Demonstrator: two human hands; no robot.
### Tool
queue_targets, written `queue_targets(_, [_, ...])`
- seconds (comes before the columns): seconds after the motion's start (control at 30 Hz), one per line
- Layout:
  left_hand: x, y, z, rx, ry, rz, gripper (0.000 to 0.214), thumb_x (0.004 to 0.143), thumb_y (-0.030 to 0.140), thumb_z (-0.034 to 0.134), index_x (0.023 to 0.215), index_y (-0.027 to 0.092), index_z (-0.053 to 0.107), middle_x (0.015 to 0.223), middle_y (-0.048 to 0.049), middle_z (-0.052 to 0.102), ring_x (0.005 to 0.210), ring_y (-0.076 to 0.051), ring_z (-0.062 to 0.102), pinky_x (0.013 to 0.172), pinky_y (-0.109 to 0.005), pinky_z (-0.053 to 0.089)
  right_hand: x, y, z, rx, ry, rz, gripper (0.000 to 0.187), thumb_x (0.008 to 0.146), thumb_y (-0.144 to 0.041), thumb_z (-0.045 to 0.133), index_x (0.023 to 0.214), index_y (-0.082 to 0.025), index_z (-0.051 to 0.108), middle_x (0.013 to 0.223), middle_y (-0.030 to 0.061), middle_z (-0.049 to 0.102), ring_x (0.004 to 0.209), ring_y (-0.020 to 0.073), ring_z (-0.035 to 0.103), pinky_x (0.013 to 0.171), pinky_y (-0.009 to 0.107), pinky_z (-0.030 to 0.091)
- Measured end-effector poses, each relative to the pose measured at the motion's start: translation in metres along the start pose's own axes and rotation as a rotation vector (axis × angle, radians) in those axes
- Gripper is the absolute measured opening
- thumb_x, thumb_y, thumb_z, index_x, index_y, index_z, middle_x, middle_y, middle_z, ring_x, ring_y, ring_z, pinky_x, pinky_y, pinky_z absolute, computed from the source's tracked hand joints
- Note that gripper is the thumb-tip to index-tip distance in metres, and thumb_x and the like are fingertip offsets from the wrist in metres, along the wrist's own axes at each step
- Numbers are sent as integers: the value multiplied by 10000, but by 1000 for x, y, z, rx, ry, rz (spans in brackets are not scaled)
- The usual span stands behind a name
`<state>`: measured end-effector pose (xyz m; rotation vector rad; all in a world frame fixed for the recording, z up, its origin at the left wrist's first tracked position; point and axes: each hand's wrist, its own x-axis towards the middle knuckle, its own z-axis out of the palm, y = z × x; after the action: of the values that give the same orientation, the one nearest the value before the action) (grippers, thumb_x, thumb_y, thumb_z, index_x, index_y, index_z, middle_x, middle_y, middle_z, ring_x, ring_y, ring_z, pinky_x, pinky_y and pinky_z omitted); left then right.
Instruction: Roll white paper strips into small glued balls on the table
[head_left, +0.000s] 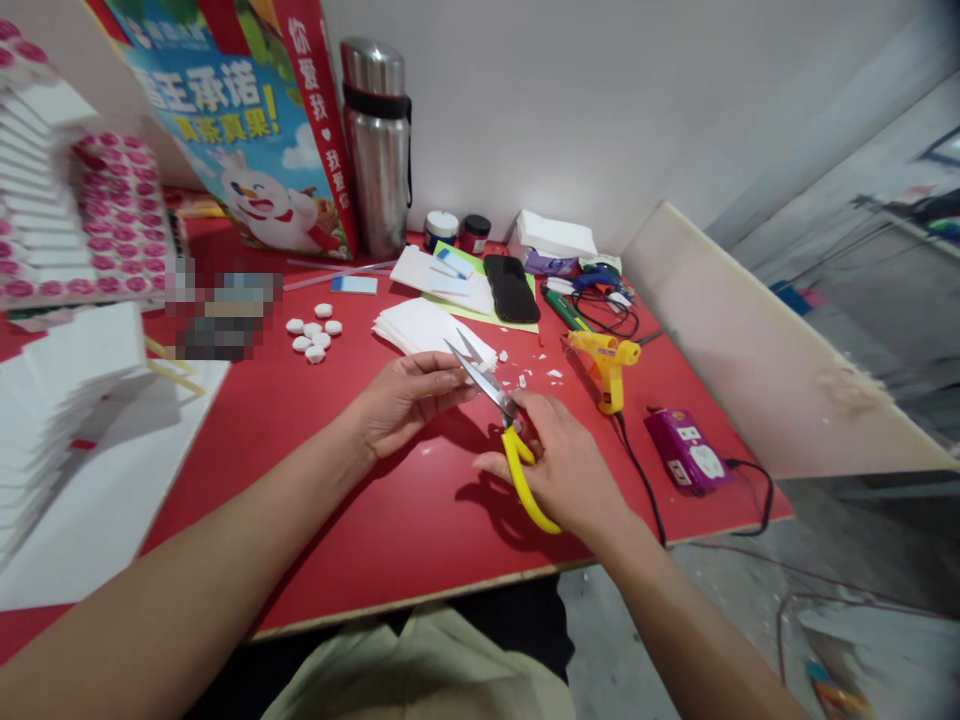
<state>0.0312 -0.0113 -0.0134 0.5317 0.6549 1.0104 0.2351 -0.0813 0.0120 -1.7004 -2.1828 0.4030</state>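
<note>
We face a red tabletop [420, 540]. Our right hand [566, 465] grips yellow-handled scissors [513, 448], blades parted beside our left hand [409, 400]. Beyond the left lie white sheets [421, 326]; it pinches a small white piece [471, 378]. Scraps [523, 381] lie past the right.

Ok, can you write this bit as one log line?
right hand: yellow-handled scissors, blades open | left hand: near blades, hold unclear | red table: white paper stack, white discs, yellow glue gun
</note>
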Motion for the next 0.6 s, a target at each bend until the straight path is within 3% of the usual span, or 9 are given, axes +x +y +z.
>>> queue_targets(0.27, [0, 0, 1, -22, 22, -21, 135, 683, 15, 834, 781, 73, 761, 807, -81, 767, 784, -161, 743, 871, -297, 621, -6, 2, 3, -35, 47, -16, 625, 868, -653, 673, 1255, -170, 591, 1055, 135, 693, 940, 293, 664, 836, 389, 518])
queue_targets(0.47, [0, -1, 2, -15, 15, -35, 146, 684, 33, 858, 777, 97, 764, 772, -62, 768, 735, -157, 754, 870, -302, 631, -10, 3, 9, 34, 91, -12, 532, 921, -596, 639, 1252, -181, 603, 1044, 128, 714, 913, 269, 683, 817, 366, 529])
queue_targets(0.6, [-2, 1, 3, 10, 5, -42, 155, 720, 51, 838, 860, 92, 787, 857, -92, 789, 768, -162, 761, 816, -259, 627, -12, 2, 8, 221, 82, 116, 454, 919, -584, 641, 1178, -211, 619, 856, 47, 696, 722, 200, 656, 661, 293, 517])
